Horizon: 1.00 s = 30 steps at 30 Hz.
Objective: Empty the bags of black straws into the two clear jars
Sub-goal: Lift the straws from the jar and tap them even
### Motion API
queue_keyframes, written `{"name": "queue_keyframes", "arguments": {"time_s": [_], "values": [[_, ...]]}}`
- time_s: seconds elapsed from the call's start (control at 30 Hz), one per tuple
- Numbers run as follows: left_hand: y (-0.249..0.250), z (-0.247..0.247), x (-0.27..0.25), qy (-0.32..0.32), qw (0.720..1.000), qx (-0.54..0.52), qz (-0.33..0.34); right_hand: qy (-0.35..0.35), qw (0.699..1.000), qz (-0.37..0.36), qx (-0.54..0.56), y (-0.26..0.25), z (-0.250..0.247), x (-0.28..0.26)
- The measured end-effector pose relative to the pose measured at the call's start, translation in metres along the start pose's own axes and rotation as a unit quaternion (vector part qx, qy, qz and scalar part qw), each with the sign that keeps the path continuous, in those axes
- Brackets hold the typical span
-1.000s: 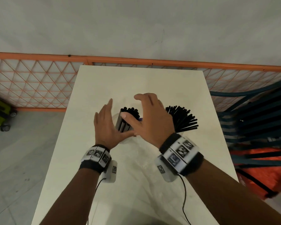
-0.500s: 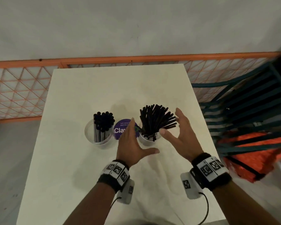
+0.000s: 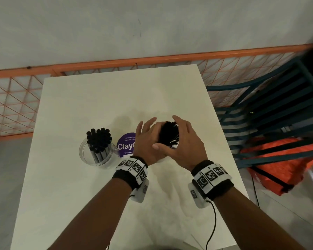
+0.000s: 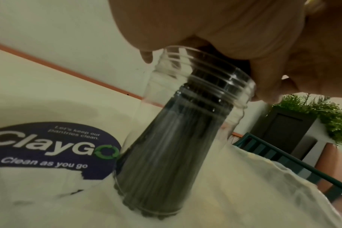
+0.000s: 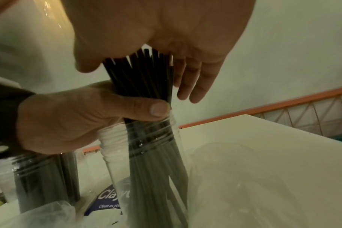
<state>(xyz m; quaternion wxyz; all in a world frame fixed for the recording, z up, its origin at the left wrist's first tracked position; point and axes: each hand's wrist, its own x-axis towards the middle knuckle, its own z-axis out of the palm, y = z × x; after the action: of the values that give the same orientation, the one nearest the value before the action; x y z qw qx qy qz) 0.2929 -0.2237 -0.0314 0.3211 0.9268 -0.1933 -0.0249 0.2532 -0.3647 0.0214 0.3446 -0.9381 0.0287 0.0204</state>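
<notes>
Two clear jars stand on the white table (image 3: 101, 98). The left jar (image 3: 97, 154) holds thick black straws. The right jar (image 5: 152, 154) holds a bundle of thin black straws (image 3: 169, 136) and is mostly hidden behind my hands in the head view. My left hand (image 3: 147, 136) grips the bundle just above the rim, with its thumb (image 5: 146, 108) wrapped across the straws. My right hand (image 3: 185, 141) cups the straw tops from the right, its fingers (image 5: 195, 83) straight. In the left wrist view, the jar (image 4: 185, 123) leans under my palm.
A purple round ClayGo sticker (image 3: 126, 144) lies between the jars. Crumpled clear plastic bags (image 5: 41, 216) lie on the near part of the table. A blue slatted chair (image 3: 271, 105) and an orange bag (image 3: 282, 159) are to the right, an orange mesh fence (image 3: 16, 98) behind.
My hands left the left jar and moved to the right one. They closed in from both sides, and the fanned thin straws are now gathered into a tight bundle.
</notes>
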Motion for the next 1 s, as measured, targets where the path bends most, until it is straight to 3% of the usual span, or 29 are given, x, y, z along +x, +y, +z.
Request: {"name": "queue_keyframes", "arguments": {"time_s": [0.13,0.27,0.43,0.6,1.0], "values": [[0.008,0.004,0.002,0.028,0.999,0.007,0.021,-0.002,0.999,-0.044,-0.003,0.0,0.005,0.004],[0.009,0.002,0.004,0.047,0.999,0.003,0.001,-0.006,0.999,-0.023,0.026,-0.006,0.01,0.005],[0.011,-0.004,0.004,0.091,0.993,0.067,0.046,0.027,0.994,-0.005,0.104,-0.011,0.012,-0.001],[0.01,0.002,0.004,-0.022,0.996,0.09,-0.007,0.027,0.997,-0.022,0.074,0.002,0.011,0.001],[0.013,-0.004,0.006,-0.066,0.993,0.081,-0.053,0.042,0.997,-0.064,-0.023,-0.001,0.015,0.015]]}}
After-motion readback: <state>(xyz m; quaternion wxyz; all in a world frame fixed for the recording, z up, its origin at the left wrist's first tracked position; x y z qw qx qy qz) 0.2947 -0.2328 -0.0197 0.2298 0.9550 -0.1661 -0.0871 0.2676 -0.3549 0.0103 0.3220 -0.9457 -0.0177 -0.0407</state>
